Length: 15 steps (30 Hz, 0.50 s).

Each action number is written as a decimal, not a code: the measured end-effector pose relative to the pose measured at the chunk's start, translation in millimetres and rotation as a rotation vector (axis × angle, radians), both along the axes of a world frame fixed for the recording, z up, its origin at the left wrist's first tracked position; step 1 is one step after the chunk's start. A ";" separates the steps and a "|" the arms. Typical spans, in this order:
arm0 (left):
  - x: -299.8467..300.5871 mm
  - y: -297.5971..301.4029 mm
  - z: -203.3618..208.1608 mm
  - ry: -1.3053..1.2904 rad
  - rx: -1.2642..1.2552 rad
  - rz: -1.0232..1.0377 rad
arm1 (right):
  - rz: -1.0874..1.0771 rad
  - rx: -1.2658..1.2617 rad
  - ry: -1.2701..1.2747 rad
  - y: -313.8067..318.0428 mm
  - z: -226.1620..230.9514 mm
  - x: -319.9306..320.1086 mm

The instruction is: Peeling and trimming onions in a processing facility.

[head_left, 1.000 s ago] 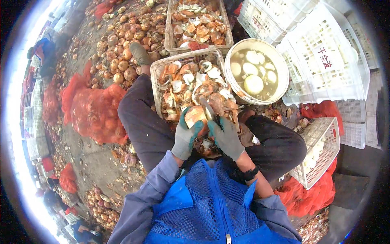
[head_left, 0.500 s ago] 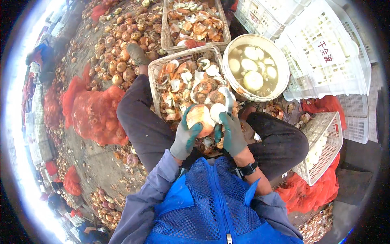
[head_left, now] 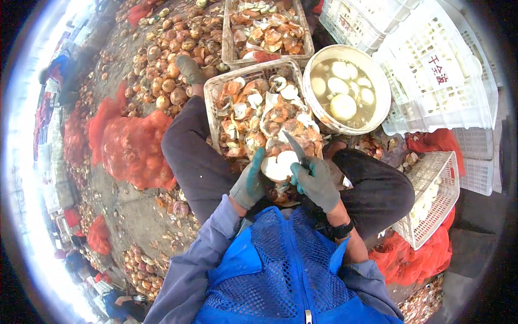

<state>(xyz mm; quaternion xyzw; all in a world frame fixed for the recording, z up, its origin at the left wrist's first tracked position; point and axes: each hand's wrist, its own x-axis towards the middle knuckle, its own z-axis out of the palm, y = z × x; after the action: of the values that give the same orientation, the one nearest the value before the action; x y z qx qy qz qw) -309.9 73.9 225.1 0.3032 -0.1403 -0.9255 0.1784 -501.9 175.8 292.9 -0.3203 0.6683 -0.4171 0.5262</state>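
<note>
Between my gloved hands, over the near end of a crate of peelings, is an onion (head_left: 275, 169) with white flesh showing on top and brown skin low on its side. My left hand (head_left: 249, 183) is closed around its left side, thumb pointing up and the other fingers partly hidden. My right hand (head_left: 317, 184) grips a small knife (head_left: 293, 143), the blade pointing up and to the left over the peelings. The right fingertips touch the onion's right edge, beside a round white part. The near peelings crate (head_left: 211, 114) stands between my legs.
A white bucket (head_left: 386, 102) of peeled onions in murky water stands right of the crate. Behind is another peelings crate (head_left: 227, 40). White crates (head_left: 431, 102) are stacked at right. Loose onions (head_left: 162, 81) and a red mesh sack (head_left: 137, 151) lie left. A smaller crate (head_left: 440, 208) sits by my right knee.
The onion has turned, so white flesh now faces up where brown skin showed. The knife blade now points up-left, clear of the onion. The view has shifted slightly.
</note>
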 end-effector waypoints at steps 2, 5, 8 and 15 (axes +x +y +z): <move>0.6 1.6 2.1 -0.020 0.020 0.002 | -0.041 0.050 -0.135 -0.9 11.1 2.3; 5.0 4.1 -0.1 -0.019 0.071 0.030 | -0.116 0.066 -0.400 3.7 8.6 0.2; 5.5 6.3 -9.0 0.065 0.048 0.032 | -0.266 -0.022 -0.637 10.5 8.4 5.2; 7.9 9.4 -7.9 0.099 0.116 0.083 | -0.264 -0.028 -0.279 -21.6 31.0 -20.1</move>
<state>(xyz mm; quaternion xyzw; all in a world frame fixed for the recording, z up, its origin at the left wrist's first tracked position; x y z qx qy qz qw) -302.0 83.3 217.2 0.2726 -0.0647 -0.9377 0.2057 -522.0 154.2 324.0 -0.1762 0.6191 -0.5321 0.5500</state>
